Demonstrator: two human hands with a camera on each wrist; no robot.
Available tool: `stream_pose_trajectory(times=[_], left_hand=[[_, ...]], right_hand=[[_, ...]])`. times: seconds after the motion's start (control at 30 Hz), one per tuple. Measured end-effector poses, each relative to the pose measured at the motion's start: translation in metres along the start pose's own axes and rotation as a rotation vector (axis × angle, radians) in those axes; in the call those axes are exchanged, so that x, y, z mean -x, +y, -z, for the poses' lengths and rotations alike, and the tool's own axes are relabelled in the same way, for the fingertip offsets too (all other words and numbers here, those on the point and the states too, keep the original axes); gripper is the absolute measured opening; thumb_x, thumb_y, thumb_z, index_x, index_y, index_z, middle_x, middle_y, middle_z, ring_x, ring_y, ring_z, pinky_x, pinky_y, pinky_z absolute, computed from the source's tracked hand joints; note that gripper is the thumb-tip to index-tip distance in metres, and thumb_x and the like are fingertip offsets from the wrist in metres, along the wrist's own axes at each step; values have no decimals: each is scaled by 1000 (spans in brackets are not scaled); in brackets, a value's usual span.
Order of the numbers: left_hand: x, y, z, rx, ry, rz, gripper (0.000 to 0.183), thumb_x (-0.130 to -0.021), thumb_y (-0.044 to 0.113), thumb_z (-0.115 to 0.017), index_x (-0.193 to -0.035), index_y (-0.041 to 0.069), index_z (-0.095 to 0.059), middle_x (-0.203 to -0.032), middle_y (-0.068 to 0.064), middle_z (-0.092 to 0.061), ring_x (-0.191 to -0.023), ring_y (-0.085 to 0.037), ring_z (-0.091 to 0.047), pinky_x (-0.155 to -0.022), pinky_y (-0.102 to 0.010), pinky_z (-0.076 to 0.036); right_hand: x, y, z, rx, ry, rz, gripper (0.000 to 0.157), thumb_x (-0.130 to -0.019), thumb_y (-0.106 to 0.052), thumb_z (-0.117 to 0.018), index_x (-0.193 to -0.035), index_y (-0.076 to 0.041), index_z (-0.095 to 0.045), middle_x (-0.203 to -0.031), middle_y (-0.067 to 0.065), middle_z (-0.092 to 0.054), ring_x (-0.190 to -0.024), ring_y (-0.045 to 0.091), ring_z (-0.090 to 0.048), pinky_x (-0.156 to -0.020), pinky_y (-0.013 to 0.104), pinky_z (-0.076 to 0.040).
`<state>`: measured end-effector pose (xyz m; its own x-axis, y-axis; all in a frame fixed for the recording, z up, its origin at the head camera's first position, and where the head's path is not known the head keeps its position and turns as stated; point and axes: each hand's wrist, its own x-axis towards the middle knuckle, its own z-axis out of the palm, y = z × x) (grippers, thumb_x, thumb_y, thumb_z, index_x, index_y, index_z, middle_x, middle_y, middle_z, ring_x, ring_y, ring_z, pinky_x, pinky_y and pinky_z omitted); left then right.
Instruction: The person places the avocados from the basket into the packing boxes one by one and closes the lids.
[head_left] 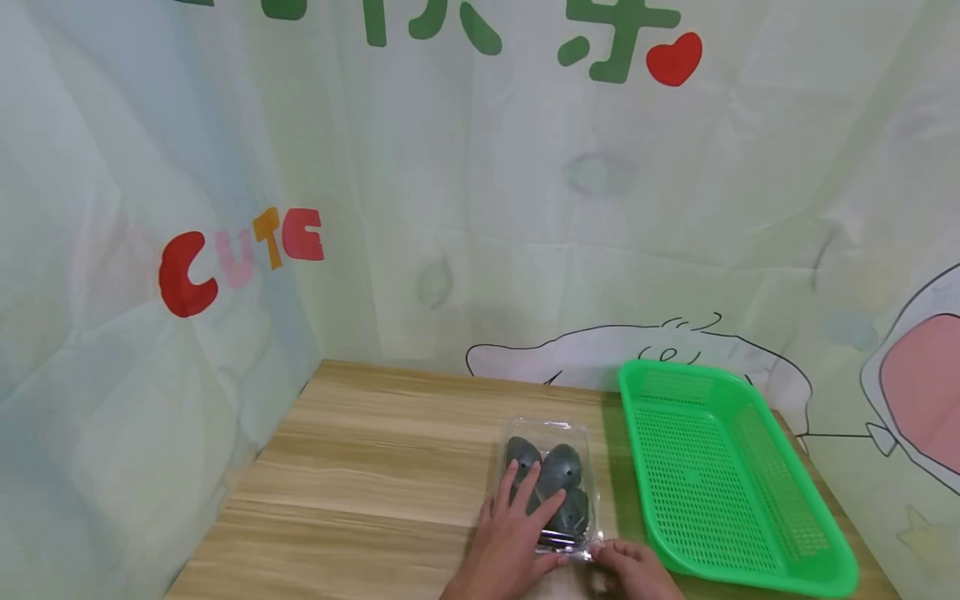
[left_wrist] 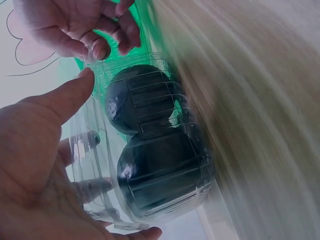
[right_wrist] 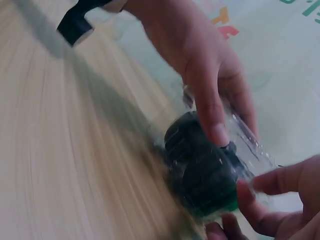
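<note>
On the wooden table lies a clear plastic clamshell box [head_left: 551, 427] holding several dark, egg-shaped fruits [head_left: 564, 467] that look like avocados. My left hand [head_left: 506, 537] rests on the lid with its fingers spread and fairly straight; the left wrist view shows those fingers through the plastic. At the near right corner, my right hand [head_left: 636, 571] pinches the box's edge between thumb and forefinger. In the right wrist view the right hand [right_wrist: 280, 200] has that edge at its fingertips, and the left thumb lies along the box's near side.
A green plastic basket [head_left: 648, 500] with a mesh bottom stands just right of the box. The wooden table [head_left: 360, 467] extends to the left. Printed cloth [head_left: 480, 208] hangs behind the table and along both sides.
</note>
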<state>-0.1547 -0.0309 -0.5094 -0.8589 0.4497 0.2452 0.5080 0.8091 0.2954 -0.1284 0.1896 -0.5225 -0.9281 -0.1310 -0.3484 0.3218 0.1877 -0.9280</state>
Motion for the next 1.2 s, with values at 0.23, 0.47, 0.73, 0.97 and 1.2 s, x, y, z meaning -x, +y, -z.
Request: stream_pose_trajectory(times=[0.23,0.47,0.73,0.97,1.2], left_hand=[[-1,-1,3,16,-5,1,75,-81,61,-76,-147,33,-54,-164,-11,-32,-149,-44,-27,-98,-66,-46],[-1,-4,5,28,-16,-2,74,-81,60,-77,-146,31,-56,-164,-12,-32,-149,-44,-27,-98,-66,-46],[1,-4,5,33,-19,5,74,-82,60,-76,-146,31,-56,-165,-12,-32,-149,-44,-27,-99,-66,-46],[3,-4,7,33,-37,15,75,-81,61,-76,-147,31,-55,-165,-12,-30,-150,-44,-26,-101,-66,-44],[7,-9,11,115,-58,-5,75,-87,64,-68,-150,27,-51,-166,-10,-29,-151,-41,-24,-106,-69,-38]], right_hand=[[-1,0,0,-4,-9,9,32,-98,-20,-59,-108,10,-66,-95,7,-72,-88,17,-66,-78,36,-59],[-2,-2,0,26,-2,26,31,-95,-20,-60,-106,9,-66,-89,1,-68,-83,16,-65,-77,37,-60],[-3,-3,-1,46,-17,37,27,-98,-19,-58,-101,6,-64,-85,1,-61,-76,16,-61,-73,34,-59],[-4,-3,-2,104,-5,71,26,-97,-17,-58,-100,8,-61,-83,1,-59,-76,16,-60,-70,32,-57],[9,-8,2,384,150,189,26,-94,-17,-64,-105,6,-64,-90,4,-70,-83,13,-65,-74,27,-53]])
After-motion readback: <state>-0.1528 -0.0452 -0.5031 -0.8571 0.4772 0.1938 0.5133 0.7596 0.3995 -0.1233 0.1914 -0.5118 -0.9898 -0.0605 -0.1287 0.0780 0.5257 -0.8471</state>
